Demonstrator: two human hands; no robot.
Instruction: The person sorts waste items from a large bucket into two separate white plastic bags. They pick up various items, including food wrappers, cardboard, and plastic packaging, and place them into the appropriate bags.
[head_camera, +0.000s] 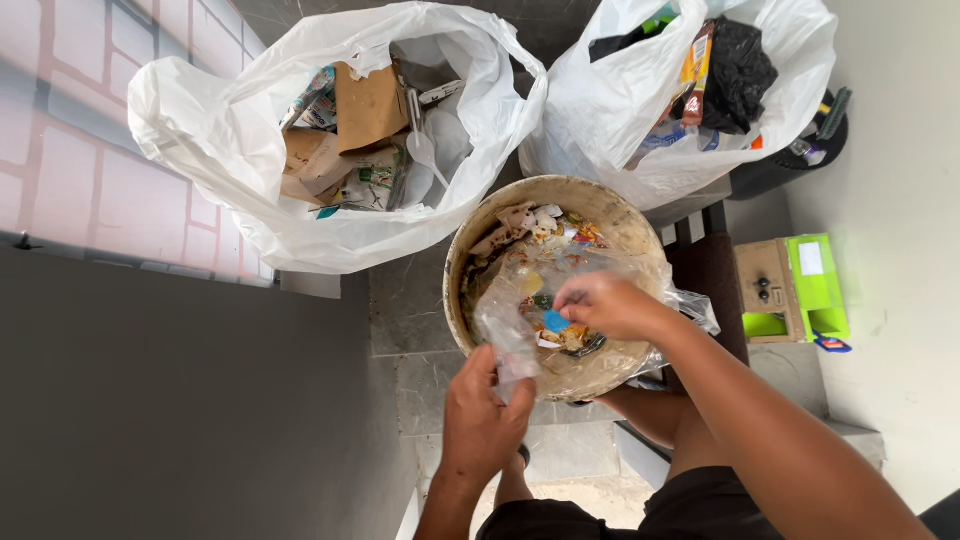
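Note:
A round tan bucket (612, 215) stands in the middle, filled with mixed scraps and wrappers. A crumpled clear plastic bag (520, 285) lies over its contents. My left hand (483, 415) pinches the near edge of that bag at the bucket's front rim. My right hand (605, 305) is inside the bucket, its fingers closed on the plastic bag over the colourful scraps.
A white plastic bag (225, 130) at the upper left holds cardboard, paper and a plastic spoon. Another white bag (600, 110) at the upper right holds wrappers and black plastic. A green and brown box (795, 290) sits at the right. A dark wall is on the left.

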